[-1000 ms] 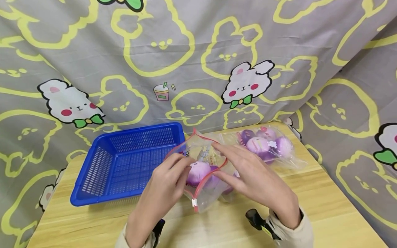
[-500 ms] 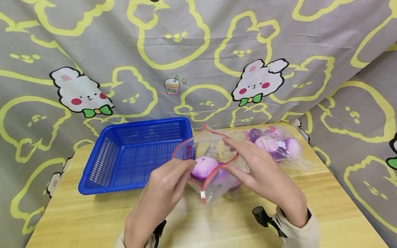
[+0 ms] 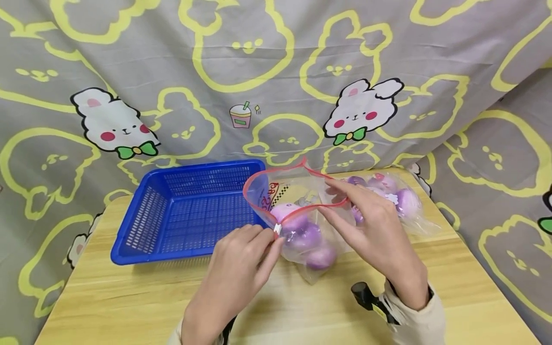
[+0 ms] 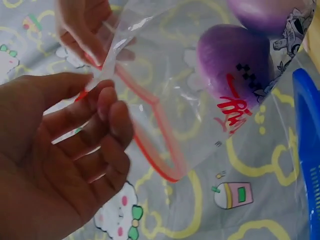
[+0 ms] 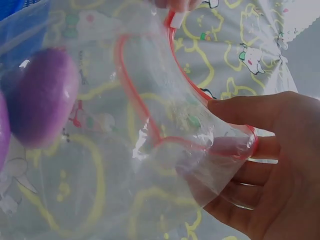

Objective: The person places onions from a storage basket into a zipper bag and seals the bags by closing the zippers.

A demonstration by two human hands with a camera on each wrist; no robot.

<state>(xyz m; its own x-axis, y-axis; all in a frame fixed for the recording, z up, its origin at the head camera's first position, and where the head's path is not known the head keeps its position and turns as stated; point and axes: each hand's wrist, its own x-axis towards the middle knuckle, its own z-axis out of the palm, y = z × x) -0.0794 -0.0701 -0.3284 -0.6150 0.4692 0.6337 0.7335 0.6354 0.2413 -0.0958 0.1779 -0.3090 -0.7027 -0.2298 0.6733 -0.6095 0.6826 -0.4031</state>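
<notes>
A clear zip bag (image 3: pixel 332 235) with a red zip rim hangs between both hands in the head view, its mouth agape. Inside it are several purple-and-white round things (image 3: pixel 321 258); their kind is unclear. My left hand (image 3: pixel 241 261) pinches the rim's near corner by the white slider (image 3: pixel 277 229). At the mouth's right end my right hand (image 3: pixel 375 225) holds the rim, thumb on the near edge and fingers at the far side. In the right wrist view the right thumb (image 5: pixel 240 110) touches the red rim, and one finger shows through the plastic.
A blue basket (image 3: pixel 125 225) stands at the left of the wooden table (image 3: pixel 108 297). Another clear bag (image 3: pixel 424 223) of purple round things lies at the back right, partly behind my right hand. A patterned grey curtain (image 3: pixel 276 62) hangs behind the table.
My left hand has shifted from the mouth's left side to the slider corner and now pinches it. That corner is raised, and the bag's purple contents show lower down. My right hand stays at the rim.
</notes>
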